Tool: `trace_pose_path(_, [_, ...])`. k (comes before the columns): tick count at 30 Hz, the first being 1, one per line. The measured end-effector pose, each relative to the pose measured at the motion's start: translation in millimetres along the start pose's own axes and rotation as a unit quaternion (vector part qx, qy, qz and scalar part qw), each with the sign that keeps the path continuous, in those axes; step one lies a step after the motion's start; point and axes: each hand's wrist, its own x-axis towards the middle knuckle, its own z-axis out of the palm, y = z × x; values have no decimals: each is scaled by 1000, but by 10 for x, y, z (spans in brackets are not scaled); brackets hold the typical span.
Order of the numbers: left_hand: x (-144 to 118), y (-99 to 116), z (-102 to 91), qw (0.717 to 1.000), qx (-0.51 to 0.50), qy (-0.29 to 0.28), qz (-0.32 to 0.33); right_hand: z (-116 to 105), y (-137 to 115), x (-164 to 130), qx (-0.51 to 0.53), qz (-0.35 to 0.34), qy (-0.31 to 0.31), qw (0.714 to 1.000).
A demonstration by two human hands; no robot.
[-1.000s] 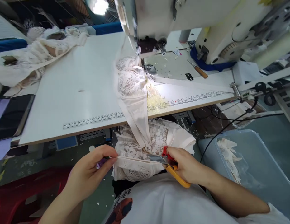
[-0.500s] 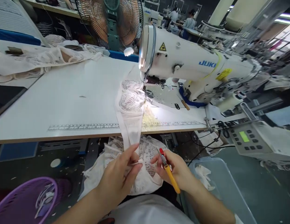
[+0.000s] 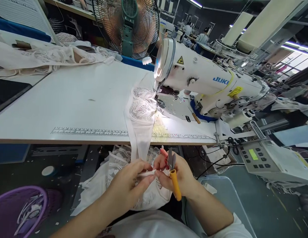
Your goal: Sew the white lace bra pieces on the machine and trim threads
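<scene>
A white lace garment [image 3: 141, 109] trails from under the needle of the JUKI sewing machine [image 3: 205, 79], over the table's front edge and into my lap. My left hand [image 3: 130, 185] pinches a thin white strip of it between thumb and fingers. My right hand [image 3: 180, 177] touches the same strip with its fingertips and holds yellow-handled thread snips [image 3: 173, 177], blades pointing up. Both hands are below the table edge, close together.
The white table [image 3: 69, 102] has a ruler printed along its front edge. More lace pieces [image 3: 44, 58] lie at the far left. A fan [image 3: 129, 26] stands behind. A purple basket [image 3: 17, 211] sits lower left, a blue bin [image 3: 218, 201] lower right, a control panel [image 3: 263, 158] right.
The view has tilted up from my lap to the machine. My hands have come together on the strip, and the snips have turned from pointing left to pointing up.
</scene>
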Motion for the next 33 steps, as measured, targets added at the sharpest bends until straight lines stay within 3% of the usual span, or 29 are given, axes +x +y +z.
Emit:
trace_pose_path(2, [18,29,-22,998,-49,-28,-33,45,21,-6,5,-1,16,1000])
trace_pose_path(7, [53,63,-9,992,-111,-8,-63,84,32,27,49,16,26,998])
trace_pose_path(9, [67,73,-11,991,-116,5,-64,24,51,49,78,19,-26,996])
trace_pose_path(14, [98,94,-64,983,-151,13,-100,-177,196,19,46,22,-248,967])
trace_pose_path(17, [119,71,-90,972,-188,-9,-140,-213,270,-53,3,35,-304,952])
trace_pose_path(25, [166,-6,-100,958,-191,-54,-207,-178,317,-140,-116,45,-306,944])
trace_pose_path(33, [166,-25,-90,949,-194,-59,-241,-185,287,-157,-139,66,-289,945])
